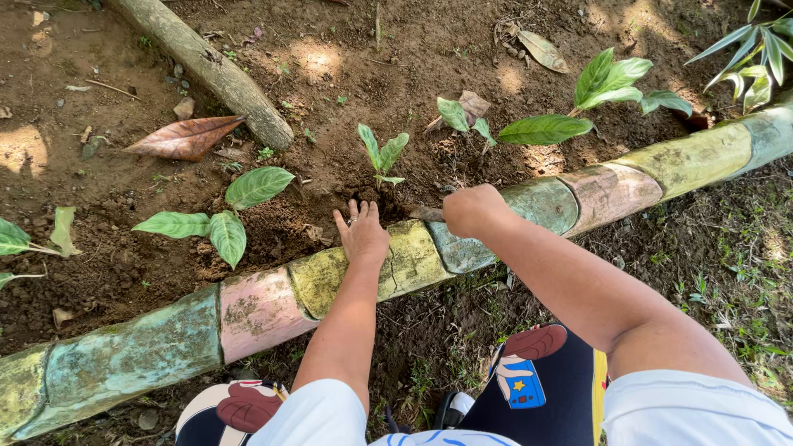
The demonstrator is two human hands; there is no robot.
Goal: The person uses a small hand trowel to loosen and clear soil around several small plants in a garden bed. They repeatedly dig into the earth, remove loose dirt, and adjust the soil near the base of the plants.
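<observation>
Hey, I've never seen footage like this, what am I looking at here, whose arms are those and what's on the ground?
This is one picture from a camera worn on a person's head, looking down, so the two bare arms are the wearer's own. There is no machine.

The left hand lies flat, fingers spread, on dark loose soil at the foot of a small green two-leaved seedling. The right hand is closed in a fist beside it; whether it holds anything cannot be seen.

Both reach over a low rounded garden edging painted in pink, yellow and green bands. Behind it grow more broad-leaved young plants, with a dry brown fallen leaf and a grey log.
</observation>
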